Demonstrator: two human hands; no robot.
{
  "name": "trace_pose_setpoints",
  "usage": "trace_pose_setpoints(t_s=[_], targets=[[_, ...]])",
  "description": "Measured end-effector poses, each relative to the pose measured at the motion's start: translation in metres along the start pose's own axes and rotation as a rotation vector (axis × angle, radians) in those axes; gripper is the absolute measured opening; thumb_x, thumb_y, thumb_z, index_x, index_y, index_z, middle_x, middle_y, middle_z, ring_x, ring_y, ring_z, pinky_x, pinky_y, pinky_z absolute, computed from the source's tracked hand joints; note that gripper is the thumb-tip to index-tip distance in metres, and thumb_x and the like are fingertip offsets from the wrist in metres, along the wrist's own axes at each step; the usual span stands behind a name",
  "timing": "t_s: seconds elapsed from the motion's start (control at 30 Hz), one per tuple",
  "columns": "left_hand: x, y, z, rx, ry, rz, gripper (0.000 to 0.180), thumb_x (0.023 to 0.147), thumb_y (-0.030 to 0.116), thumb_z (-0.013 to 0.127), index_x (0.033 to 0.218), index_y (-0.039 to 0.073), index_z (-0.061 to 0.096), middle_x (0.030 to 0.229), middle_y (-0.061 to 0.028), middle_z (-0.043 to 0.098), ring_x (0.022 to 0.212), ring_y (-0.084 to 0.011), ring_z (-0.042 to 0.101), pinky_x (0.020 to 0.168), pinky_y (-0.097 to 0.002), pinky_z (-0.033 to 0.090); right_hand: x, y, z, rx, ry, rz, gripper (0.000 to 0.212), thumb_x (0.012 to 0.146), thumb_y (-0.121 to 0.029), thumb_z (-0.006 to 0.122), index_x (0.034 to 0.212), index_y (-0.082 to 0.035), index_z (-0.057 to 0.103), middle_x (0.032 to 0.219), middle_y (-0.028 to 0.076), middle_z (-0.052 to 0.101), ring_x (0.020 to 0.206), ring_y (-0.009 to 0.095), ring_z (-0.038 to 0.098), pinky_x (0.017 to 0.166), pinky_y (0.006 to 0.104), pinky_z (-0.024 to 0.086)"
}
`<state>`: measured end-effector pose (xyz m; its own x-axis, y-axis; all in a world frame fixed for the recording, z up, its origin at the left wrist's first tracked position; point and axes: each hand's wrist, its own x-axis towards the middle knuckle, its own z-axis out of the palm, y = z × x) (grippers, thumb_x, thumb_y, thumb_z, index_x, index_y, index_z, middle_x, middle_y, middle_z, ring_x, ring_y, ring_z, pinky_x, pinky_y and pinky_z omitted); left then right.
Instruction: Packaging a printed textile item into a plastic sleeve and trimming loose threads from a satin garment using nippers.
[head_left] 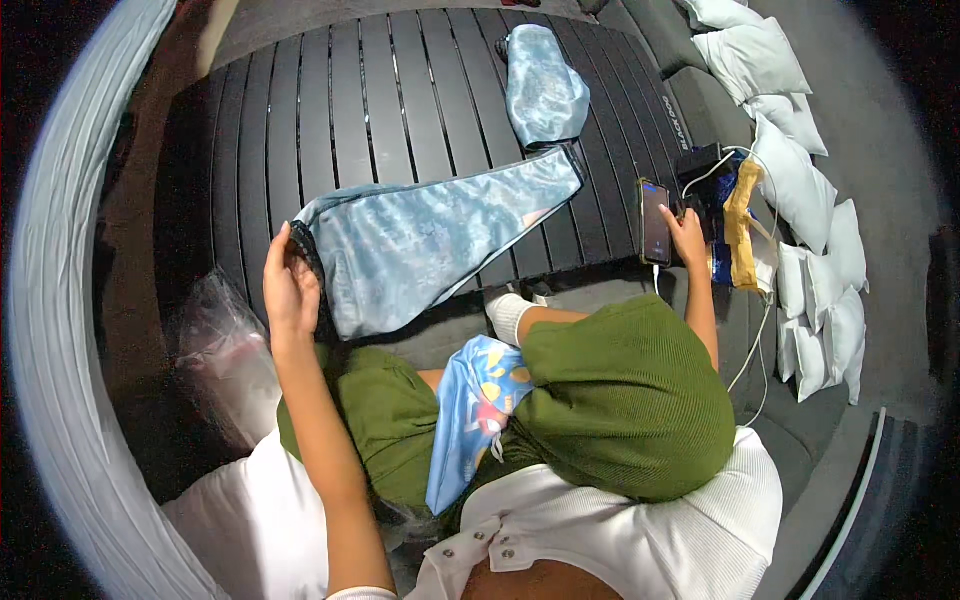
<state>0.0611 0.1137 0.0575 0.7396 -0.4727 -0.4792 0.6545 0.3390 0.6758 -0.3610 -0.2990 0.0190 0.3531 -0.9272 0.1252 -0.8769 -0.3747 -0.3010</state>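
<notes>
A pale blue tie-dye fabric sleeve (430, 240) lies flat across the near part of the black slatted table (330, 110), with dark trim at both ends. My left hand (292, 285) has its fingers closed round the wide, black-trimmed end. Over to the right, my right hand (687, 237) touches the right edge of a phone (655, 222) with a fingertip, its fingers apart. The phone's screen is lit and a white cable runs from its lower end. A second blue tie-dye piece (545, 88) lies bunched farther back on the table.
A light blue patterned cloth (475, 415) rests on my lap, between green-clad legs. Clear plastic wrapping (225, 350) is at the left. By the phone are a black box (700, 160), cables and a yellow-and-blue package (742, 230). White cushions (790, 180) line the grey sofa.
</notes>
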Motion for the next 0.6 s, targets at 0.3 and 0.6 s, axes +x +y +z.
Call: trace_pose_setpoints(t_s=[0.3, 0.6], targets=[[0.005, -0.002, 0.001, 0.007, 0.008, 0.025, 0.021, 0.085, 0.021, 0.056, 0.066, 0.018, 0.047, 0.056, 0.0096, 0.037, 0.041, -0.0007, 0.027, 0.034, -0.0178, 0.021, -0.01, 0.012, 0.002, 0.111, -0.101, 0.053, 0.058, 0.073, -0.049, 0.062, 0.079, 0.005, 0.044, 0.084, 0.02, 0.045, 0.08, 0.032, 0.047, 0.074, 0.0381, 0.038], [-0.001, 0.0, 0.007, 0.022, 0.053, -0.008, 0.022, 0.085, 0.021, 0.056, 0.065, 0.017, 0.046, 0.055, 0.0092, 0.035, 0.041, -0.0015, 0.027, 0.035, -0.0178, 0.021, -0.019, 0.03, -0.006, 0.083, -0.394, -0.071, 0.081, 0.052, -0.048, 0.079, 0.101, 0.003, 0.039, 0.1, 0.014, 0.035, 0.096, 0.026, 0.041, 0.084, 0.0344, 0.037]])
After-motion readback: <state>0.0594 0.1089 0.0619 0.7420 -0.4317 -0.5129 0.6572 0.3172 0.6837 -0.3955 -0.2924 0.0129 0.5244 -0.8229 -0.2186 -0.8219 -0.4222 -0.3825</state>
